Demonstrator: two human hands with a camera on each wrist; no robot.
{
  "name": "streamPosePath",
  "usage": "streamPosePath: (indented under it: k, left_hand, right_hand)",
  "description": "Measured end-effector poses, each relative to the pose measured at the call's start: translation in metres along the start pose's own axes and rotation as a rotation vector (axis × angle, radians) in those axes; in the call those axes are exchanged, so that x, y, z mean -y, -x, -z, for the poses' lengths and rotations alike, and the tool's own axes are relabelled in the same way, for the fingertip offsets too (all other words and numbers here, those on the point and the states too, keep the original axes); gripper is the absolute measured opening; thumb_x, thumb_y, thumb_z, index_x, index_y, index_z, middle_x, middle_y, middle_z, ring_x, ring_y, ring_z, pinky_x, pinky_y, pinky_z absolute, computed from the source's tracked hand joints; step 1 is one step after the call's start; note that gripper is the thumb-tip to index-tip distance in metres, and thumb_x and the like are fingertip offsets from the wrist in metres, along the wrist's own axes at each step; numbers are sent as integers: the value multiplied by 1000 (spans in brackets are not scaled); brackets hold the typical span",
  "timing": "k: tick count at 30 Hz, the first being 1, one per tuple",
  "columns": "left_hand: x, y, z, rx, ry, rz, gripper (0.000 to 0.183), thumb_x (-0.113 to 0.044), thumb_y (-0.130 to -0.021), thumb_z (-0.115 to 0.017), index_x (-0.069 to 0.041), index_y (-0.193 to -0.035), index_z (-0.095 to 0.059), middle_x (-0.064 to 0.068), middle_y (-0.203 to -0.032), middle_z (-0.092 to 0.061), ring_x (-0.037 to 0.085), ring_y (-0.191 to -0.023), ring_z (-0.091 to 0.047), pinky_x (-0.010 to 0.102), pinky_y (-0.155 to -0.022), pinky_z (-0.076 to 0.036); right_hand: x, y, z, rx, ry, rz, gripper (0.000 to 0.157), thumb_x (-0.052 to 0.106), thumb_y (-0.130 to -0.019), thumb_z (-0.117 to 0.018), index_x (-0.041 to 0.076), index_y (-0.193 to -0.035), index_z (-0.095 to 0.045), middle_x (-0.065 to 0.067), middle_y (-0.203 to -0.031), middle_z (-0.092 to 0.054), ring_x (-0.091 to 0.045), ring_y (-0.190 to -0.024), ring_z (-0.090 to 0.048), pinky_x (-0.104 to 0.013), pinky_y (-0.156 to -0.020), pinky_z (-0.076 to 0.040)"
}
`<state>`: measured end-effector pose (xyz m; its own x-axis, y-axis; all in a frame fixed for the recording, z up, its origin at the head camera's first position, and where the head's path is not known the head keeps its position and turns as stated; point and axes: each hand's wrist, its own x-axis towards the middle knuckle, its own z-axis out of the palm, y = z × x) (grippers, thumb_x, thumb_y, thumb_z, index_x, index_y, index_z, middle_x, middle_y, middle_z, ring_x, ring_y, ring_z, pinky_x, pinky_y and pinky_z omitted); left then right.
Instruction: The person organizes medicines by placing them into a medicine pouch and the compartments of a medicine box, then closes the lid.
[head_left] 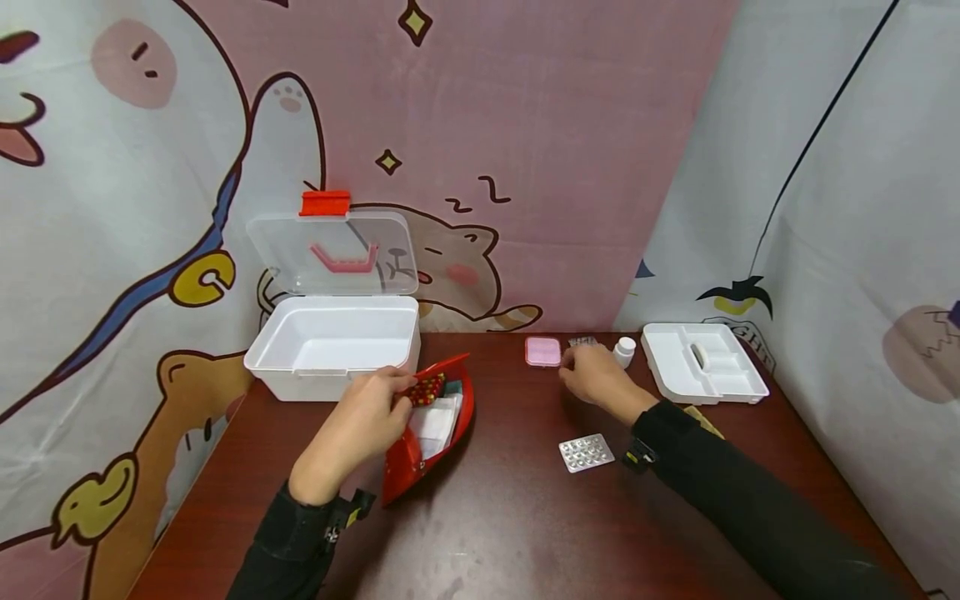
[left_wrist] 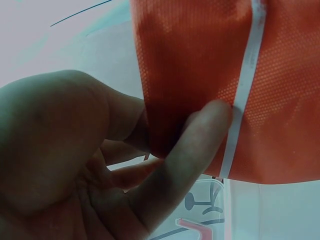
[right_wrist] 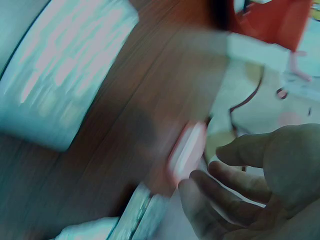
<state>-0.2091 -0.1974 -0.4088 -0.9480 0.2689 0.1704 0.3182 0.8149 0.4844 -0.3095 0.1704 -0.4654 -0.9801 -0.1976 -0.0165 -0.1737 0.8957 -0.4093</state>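
Red pouch (head_left: 402, 463) in left hand (head_left: 362, 429), pink case (head_left: 543, 352) near right hand (head_left: 602, 380)

The pouch (left_wrist: 210, 60) is red (one pale stripe (left_wrist: 247, 75)), the tabletop (head_left: 495, 533) reddish brown, the backdrop (head_left: 555, 133) cartoon-patterned.

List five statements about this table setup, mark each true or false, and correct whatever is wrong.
1. The left hand holds the red pouch. True.
2. The white box has its clear lid shut. False: the lid stands raised behind the box.
3. A silver blister pack lies flat on the table. True.
4. The right hand grips the white bottle. False: the bottle stands on the table, outside its fingers.
5. In the head view, the pink case is left of the white compartment tray. True.
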Motion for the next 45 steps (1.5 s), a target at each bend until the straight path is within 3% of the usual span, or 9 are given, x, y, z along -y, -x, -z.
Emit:
streamPosePath:
  k: [6,14,17,21,25,29,33,38,45]
  left_hand:
    - [1,1,-1,2,3,3,37,-6,-101,-59,5,-131,-78,17,-137,-75,31,-114,-73,50,-99,-64]
    - [1,-1,-2,-2,7,-3,37,-7,-101,-60,4,-131,-78,16,-136,-75,30,-113,-73,50,-100,-64]
    - [1,-1,-2,-7,-3,-18,36,-7,-101,-60,4,-130,-78,17,-135,-75,31,-114,-74,50,-100,-63]
    - [0,-1,-2,-10,-10,-27,36,-7,-101,-60,5,-130,-78,18,-136,-75,33,-118,-74,52,-102,-63]
    - [1,-1,-2,-12,-16,-26,36,-7,-100,-60,5,-129,-79,18,-137,-75,34,-121,-74,53,-105,-62]
    - [1,0,-3,-11,-13,-20,36,-6,-100,-60,5,-129,-79,19,-137,-75,34,-120,-74,53,-104,-62]
    - [1,1,-4,-15,-9,-27,36,-5,-100,-60,5,-129,-79,19,-136,-76,33,-118,-74,52,-102,-63]
    - [1,1,-5,-11,-6,-25,35,-4,-100,-61,5,-129,-78,19,-136,-76,32,-117,-74,51,-101,-63]
    - [0,-1,-4,-6,-3,-15,35,-5,-101,-62,5,-130,-78,18,-136,-75,31,-115,-74,49,-100,-64]
  right_hand:
    - [-32,5,5,62,77,79,22,18,-100,-75,1,-110,-82,-15,-102,-81,-25,-88,-70,-45,-81,-60]
    - [-37,34,3,288,-72,283,24,28,-97,-84,9,-111,-83,2,-101,-80,-9,-88,-68,-30,-78,-58]
    - [-37,44,-2,329,-35,386,29,30,-95,-86,9,-115,-83,1,-107,-79,-11,-95,-71,-31,-83,-60]
    - [-35,56,-4,366,73,456,43,34,-90,-91,11,-124,-82,0,-118,-73,-20,-111,-69,-41,-96,-60]
    - [-30,62,-5,373,172,476,47,29,-87,-93,13,-129,-80,0,-121,-67,-23,-116,-64,-44,-99,-59]
    - [-28,62,-9,350,189,483,44,22,-87,-92,11,-127,-79,-2,-117,-69,-22,-111,-64,-44,-97,-59]
    - [-29,58,-13,316,96,468,42,21,-85,-93,6,-122,-80,-2,-109,-71,-16,-98,-65,-38,-87,-58]
    - [-29,52,-14,285,-55,443,25,18,-91,-87,6,-112,-83,2,-99,-76,-6,-87,-62,-30,-76,-54]
    - [-8,46,-9,336,-251,310,17,25,-103,-77,14,-114,-84,7,-90,-76,-8,-80,-62,-27,-72,-52]
